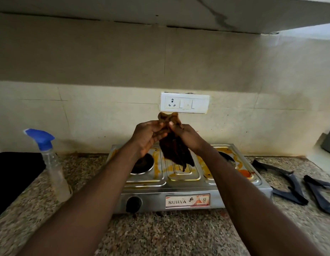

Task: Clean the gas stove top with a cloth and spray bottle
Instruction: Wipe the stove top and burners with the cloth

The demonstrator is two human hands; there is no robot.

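Observation:
A steel two-burner gas stove [180, 189] stands on the granite counter, its top smeared with orange-yellow stains. Above its middle I hold up a dark brown cloth [176, 152], which hangs down almost to the stove top. My left hand [148, 136] pinches the cloth's upper edge from the left. Gripping the same upper edge from the right is my right hand [188, 135]. A clear spray bottle [53, 163] with a blue trigger head stands upright on the counter left of the stove, apart from both hands.
Two dark pan supports [288, 187] [321, 193] lie on the counter right of the stove. A black object [14, 174] sits at the far left. A white socket plate [184, 102] is on the tiled wall behind. A shelf overhangs above.

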